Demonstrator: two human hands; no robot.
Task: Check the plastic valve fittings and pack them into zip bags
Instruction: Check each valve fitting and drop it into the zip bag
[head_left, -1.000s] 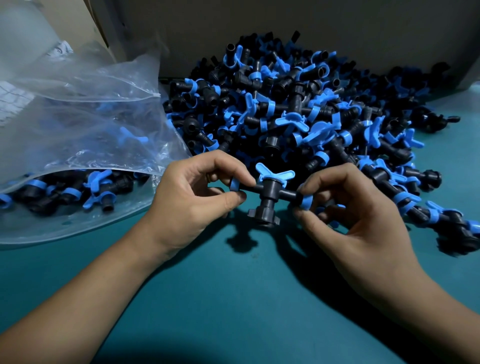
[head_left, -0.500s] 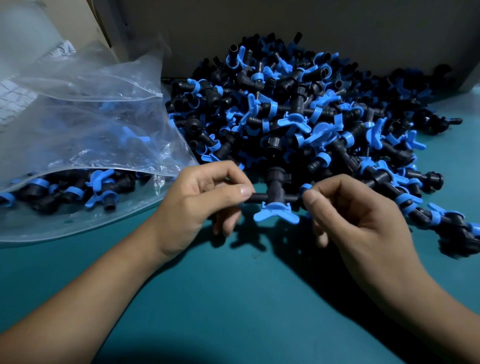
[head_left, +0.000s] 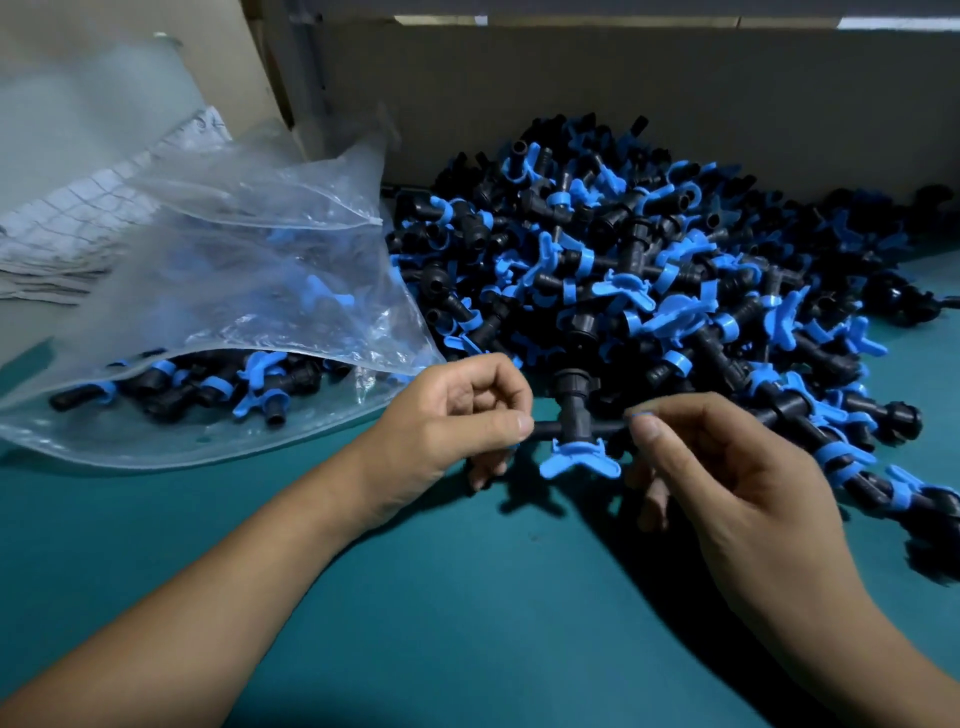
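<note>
The left hand and the right hand pinch one valve fitting between them, each thumb and forefinger closed on an opposite end of its black crossbar, just above the teal surface. The crossbar, the fitting's long axis, runs left to right from one hand to the other; the threaded collar points away from the person toward the heap, and the blue butterfly handle hangs on the near side. The open zip bag, already holding some fittings, lies to the left, so the left hand is the nearer one for packing and the fitting would likely have to travel leftward, end first, toward the bag's mouth. The pile of unsorted fittings sits just behind the held piece, against a cardboard wall. Both tips of the crossbar are hidden inside the fingers, and a blue ring shows only as a sliver at the right thumb. The bag's mouth is hard to trace through the crumpled plastic, and the pile's far right edge fades into shadow.
</note>
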